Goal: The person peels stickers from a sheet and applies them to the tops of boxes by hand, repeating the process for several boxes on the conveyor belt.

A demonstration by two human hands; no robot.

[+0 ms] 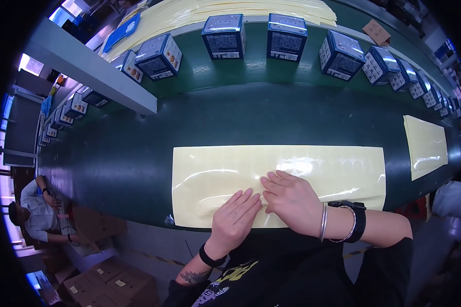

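A long, glossy, pale yellow sheet (210,179) lies flat at the near side of the dark green table, with faint rows of round outlines across it. My left hand (234,220) rests on its near middle part, fingers stretched out and close together. Just to the right, my right hand (297,199) lies on the same sheet with its fingers extended and a little apart. The fingertips of both hands nearly meet. Whether anything small is under them is hidden.
Blue boxes (287,38) stand in a row along the green table's (200,117) far side. A grey post (102,66) slants in at left. Another yellow sheet (426,146) lies at right; stacked yellow sheets (200,15) lie behind. A person (38,215) sits at left near cartons (110,284).
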